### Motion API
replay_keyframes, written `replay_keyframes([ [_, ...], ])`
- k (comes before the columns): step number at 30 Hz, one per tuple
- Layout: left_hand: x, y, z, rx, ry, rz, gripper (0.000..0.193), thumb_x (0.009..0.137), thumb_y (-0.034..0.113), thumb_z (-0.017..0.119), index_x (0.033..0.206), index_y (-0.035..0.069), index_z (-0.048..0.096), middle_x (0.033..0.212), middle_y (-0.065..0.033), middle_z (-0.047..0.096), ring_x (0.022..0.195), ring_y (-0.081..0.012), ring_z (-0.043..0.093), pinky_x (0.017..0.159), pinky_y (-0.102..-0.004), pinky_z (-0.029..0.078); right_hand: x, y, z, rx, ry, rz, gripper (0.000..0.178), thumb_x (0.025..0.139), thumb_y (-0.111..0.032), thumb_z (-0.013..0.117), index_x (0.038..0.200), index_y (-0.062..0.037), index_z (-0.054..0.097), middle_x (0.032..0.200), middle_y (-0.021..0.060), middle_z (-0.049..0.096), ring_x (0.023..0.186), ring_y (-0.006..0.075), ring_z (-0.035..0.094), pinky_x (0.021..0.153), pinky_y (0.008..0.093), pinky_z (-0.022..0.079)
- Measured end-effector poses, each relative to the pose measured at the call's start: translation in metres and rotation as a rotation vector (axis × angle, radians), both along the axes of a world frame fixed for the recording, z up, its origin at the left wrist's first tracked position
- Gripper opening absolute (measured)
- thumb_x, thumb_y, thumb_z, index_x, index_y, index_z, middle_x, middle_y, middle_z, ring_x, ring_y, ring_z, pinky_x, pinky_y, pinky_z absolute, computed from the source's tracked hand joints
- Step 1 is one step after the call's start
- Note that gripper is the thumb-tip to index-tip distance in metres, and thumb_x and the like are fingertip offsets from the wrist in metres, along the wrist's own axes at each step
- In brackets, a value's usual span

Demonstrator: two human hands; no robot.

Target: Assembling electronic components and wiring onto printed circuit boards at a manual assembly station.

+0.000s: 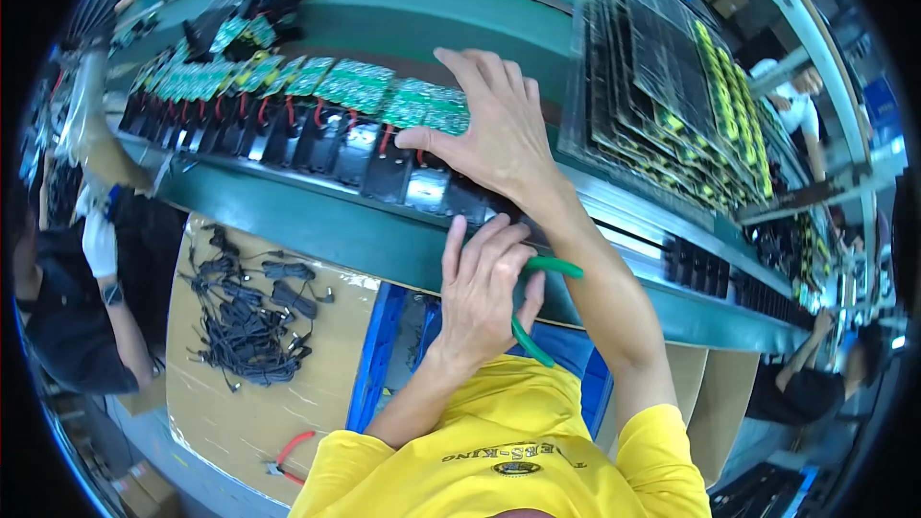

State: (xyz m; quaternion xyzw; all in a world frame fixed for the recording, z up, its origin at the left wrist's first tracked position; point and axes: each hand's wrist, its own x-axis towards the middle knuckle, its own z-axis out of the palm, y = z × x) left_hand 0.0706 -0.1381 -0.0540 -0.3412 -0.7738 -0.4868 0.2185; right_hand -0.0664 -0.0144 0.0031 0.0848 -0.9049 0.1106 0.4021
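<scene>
My left hand (pixel 484 293) is closed around a pair of pliers with green handles (pixel 556 267); the handles jut out to the right and the tool's head is hidden by the hand. Above it, my right hand (pixel 499 129) is spread over the right end of a row of green circuit boards (pixel 355 84), thumb and fingers apart around the last board (pixel 427 105). Whether its fingertips touch that board I cannot tell. Black cases (pixel 387 173) stand in line below the boards, joined to them by red wires (pixel 321 115).
Black panels with yellow parts (pixel 662 86) are stacked at the right. A bundle of black cables (pixel 249 326) and red-handled pliers (pixel 291 451) lie on the cardboard (pixel 192 364), beside a blue crate (pixel 374 355). A co-worker's gloved hand (pixel 99 242) shows at the left.
</scene>
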Motion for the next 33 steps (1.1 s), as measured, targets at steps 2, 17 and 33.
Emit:
replay_keyframes([
  [2,-0.005,0.001,-0.002,-0.01,-0.019,-0.017,0.04,0.09,0.009,0.081,0.126,0.007,0.064,0.137,-0.0129,0.076,0.135,-0.0344,0.07,0.136,-0.0597,0.032,0.015,0.018,0.017,-0.066,-0.037,-0.021,0.061,0.096,-0.05,0.086,0.138,-0.0063,0.078,0.132,0.0115,0.074,0.104,0.0291,0.072,0.085,0.0356,0.058],
  [17,-0.023,0.001,-0.014,-0.123,0.133,0.073,0.047,0.086,-0.004,0.079,0.13,0.009,0.066,0.118,-0.0055,0.079,0.113,-0.0266,0.075,0.132,-0.0575,0.037,0.158,0.068,-0.03,-0.477,-0.382,-0.01,0.022,0.099,-0.016,0.081,0.119,-0.0071,0.084,0.105,0.0038,0.076,0.093,0.0269,0.065,0.089,0.0379,0.051],
  [33,-0.017,0.005,-0.006,-0.205,0.09,0.121,0.031,0.1,0.001,0.073,0.13,0.005,0.066,0.129,-0.0129,0.073,0.12,-0.0315,0.065,0.122,-0.0513,0.045,0.192,0.061,-0.04,-0.478,-0.248,0.003,0.057,0.097,-0.032,0.084,0.148,-0.0119,0.07,0.136,0.0082,0.069,0.121,0.0298,0.064,0.103,0.0451,0.047],
])
